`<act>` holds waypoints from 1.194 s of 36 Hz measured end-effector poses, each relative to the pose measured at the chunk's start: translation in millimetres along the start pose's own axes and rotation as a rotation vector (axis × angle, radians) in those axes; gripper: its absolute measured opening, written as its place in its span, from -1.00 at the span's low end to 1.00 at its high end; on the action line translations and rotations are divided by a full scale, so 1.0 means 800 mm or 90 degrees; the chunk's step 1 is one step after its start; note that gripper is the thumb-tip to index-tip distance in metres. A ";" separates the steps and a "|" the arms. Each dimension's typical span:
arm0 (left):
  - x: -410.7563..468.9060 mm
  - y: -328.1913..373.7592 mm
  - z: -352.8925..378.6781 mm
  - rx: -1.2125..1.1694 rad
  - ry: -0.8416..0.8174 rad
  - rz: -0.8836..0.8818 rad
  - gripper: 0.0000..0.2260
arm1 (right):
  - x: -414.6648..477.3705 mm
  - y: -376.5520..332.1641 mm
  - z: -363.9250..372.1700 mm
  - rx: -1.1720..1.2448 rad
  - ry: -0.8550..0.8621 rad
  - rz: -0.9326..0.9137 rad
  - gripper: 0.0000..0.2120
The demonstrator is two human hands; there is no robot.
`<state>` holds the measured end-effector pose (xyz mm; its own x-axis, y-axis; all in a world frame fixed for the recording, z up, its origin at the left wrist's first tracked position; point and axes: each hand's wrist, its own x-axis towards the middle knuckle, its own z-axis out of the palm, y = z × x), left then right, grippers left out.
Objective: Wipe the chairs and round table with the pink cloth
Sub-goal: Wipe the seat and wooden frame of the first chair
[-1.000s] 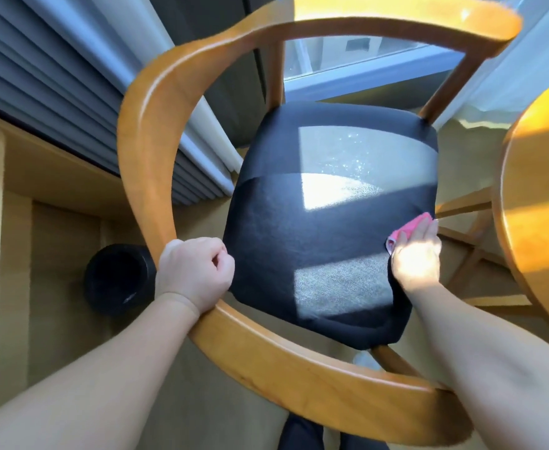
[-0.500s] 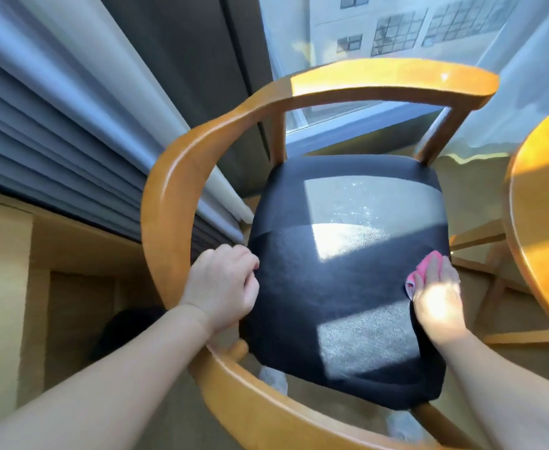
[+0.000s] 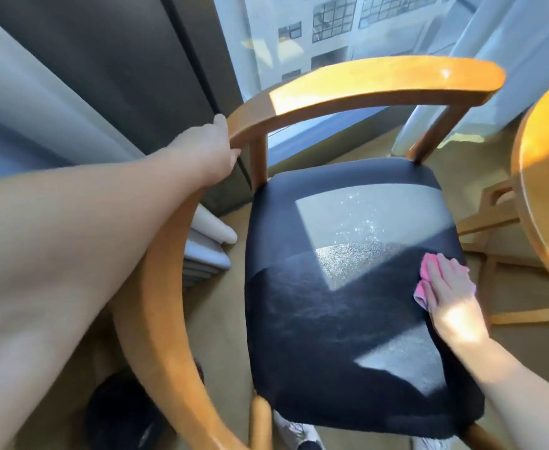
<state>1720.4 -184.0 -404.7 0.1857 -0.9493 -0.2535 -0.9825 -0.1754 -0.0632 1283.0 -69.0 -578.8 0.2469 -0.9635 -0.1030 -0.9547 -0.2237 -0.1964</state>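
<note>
Cloth (image 3: 424, 277) lies flat under my right hand (image 3: 448, 293), whose straight fingers press it on the seat (image 3: 331, 303) at its right edge. My left hand (image 3: 211, 147) curls round the back rail (image 3: 364, 89). I judge the seat mid-wipe, with the rail, any other chair and the desk (image 3: 545, 190) left to do.

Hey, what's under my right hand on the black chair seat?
A pink cloth, pressed flat by the right hand onto the black padded chair seat near its right edge. Only the cloth's left fringe shows; the hand covers the rest.
</note>
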 end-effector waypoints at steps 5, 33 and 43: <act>0.034 0.013 0.004 -0.050 0.072 0.058 -0.61 | 0.007 -0.012 0.007 0.008 -0.030 -0.080 -0.54; 0.052 0.008 0.008 -0.131 0.046 0.092 -0.63 | 0.077 -0.292 0.076 0.093 0.013 -0.519 -0.61; 0.060 0.004 0.009 -0.207 0.027 0.136 -0.61 | 0.067 -0.326 0.085 -0.052 -0.067 -0.453 -0.54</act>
<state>1726.1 -228.6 -424.0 -0.0182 -0.9823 -0.1866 -0.9540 -0.0388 0.2974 1556.1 -52.4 -599.2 0.8242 -0.5617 -0.0723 -0.5648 -0.8059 -0.1773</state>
